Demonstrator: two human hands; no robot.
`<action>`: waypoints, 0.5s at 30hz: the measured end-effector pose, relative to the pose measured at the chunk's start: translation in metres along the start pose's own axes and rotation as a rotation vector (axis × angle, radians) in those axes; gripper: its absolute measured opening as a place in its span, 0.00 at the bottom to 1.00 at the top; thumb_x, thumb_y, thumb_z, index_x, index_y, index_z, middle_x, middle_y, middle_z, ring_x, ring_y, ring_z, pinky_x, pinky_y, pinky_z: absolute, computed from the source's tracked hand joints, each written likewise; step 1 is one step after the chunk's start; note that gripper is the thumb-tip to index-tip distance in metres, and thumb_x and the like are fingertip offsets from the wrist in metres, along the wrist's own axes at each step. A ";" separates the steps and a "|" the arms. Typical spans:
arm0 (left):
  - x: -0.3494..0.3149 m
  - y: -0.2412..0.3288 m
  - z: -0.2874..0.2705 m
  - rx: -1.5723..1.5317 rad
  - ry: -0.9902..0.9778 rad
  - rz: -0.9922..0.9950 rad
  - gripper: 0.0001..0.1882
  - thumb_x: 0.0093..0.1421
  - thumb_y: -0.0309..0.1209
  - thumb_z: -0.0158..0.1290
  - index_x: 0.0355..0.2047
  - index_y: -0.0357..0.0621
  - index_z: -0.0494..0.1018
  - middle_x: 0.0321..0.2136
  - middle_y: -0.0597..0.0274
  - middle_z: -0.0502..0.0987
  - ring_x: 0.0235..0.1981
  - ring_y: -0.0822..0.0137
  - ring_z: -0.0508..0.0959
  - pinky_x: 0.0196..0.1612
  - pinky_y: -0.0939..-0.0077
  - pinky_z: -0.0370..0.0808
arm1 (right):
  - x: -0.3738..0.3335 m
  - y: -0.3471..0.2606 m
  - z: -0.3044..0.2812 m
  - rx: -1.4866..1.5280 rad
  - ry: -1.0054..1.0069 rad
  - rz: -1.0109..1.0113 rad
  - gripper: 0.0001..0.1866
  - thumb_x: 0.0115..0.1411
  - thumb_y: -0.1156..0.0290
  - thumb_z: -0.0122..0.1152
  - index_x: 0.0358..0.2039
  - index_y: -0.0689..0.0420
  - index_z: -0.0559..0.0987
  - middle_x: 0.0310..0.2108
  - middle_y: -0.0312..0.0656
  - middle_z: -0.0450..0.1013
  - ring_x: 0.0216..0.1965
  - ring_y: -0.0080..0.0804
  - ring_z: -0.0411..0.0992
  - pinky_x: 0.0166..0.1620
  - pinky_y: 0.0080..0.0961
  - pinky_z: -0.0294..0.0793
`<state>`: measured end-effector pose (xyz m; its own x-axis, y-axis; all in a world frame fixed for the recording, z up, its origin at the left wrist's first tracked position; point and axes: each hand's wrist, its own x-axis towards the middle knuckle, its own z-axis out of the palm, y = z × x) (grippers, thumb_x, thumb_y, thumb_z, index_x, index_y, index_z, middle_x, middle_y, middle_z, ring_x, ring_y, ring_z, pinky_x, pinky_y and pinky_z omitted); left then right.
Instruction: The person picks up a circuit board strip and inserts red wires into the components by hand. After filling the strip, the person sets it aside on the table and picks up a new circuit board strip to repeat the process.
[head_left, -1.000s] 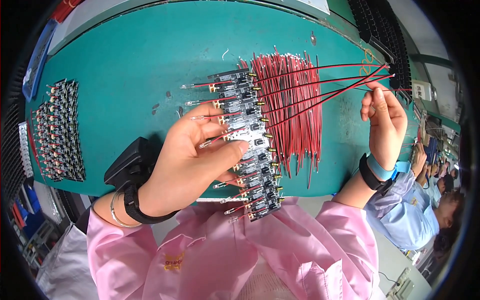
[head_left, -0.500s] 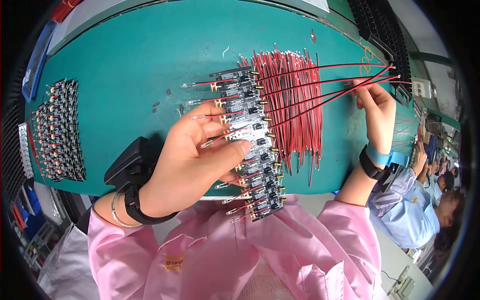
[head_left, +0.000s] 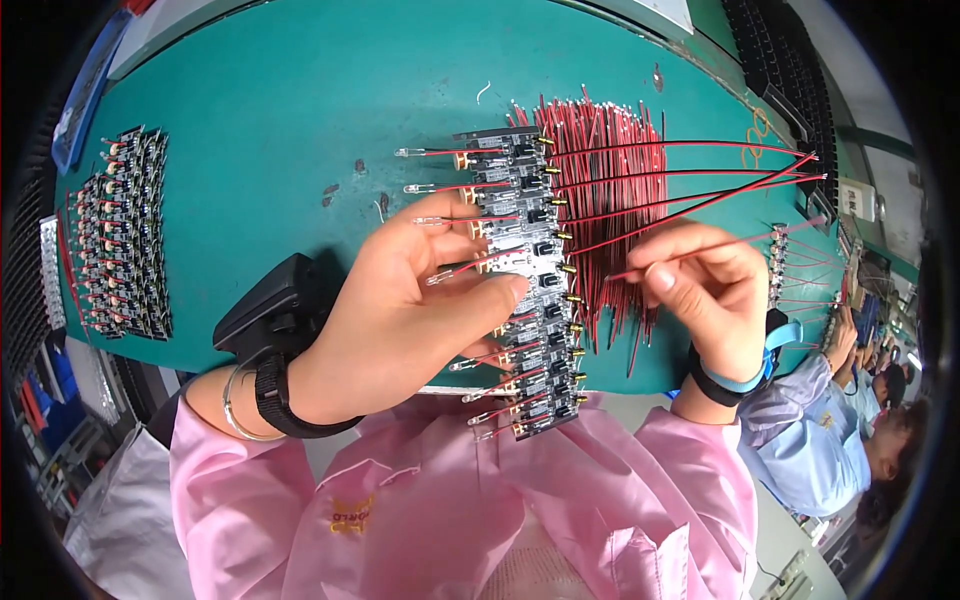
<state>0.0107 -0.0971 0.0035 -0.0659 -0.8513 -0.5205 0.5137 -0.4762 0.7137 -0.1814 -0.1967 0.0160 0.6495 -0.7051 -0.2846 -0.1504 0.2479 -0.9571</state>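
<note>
My left hand (head_left: 420,290) grips a long black circuit board panel (head_left: 545,281), its thumb on top and the fingers behind. Small clear LEDs on red leads stick out from the panel's left side. Along the right edge sit small connectors, and from the upper several, long red and black wires (head_left: 690,145) run off to the right. My right hand (head_left: 705,290) pinches one red wire (head_left: 740,243) between thumb and fingers, its near end close to the panel's right edge but apart from it. Beneath lies a thick bundle of red and black wires (head_left: 615,170).
Stacked finished-looking panels (head_left: 130,240) lie on the green table (head_left: 260,120) at the left. A wired panel (head_left: 778,265) lies at the right, near a co-worker in a blue jacket (head_left: 820,435). Yellow rubber bands (head_left: 755,135) lie at the far right, a blue bin (head_left: 85,105) far left.
My right hand has come left and nearer, from the far wire ends to beside the panel, now with a single red wire. The panel appears slightly farther right, still in my left hand.
</note>
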 end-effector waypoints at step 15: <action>-0.002 0.000 0.002 -0.018 0.012 0.016 0.18 0.52 0.21 0.48 0.43 0.38 0.58 0.34 0.61 0.70 0.29 0.76 0.73 0.25 0.83 0.74 | 0.004 0.009 0.014 -0.450 -0.039 -0.265 0.04 0.45 0.83 0.57 0.25 0.65 0.75 0.21 0.39 0.69 0.20 0.20 0.64 0.24 0.14 0.62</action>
<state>0.0095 -0.0957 0.0054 -0.0474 -0.8561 -0.5146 0.5302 -0.4582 0.7134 -0.1695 -0.1878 0.0070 0.7349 -0.6773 -0.0359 -0.2770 -0.2514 -0.9274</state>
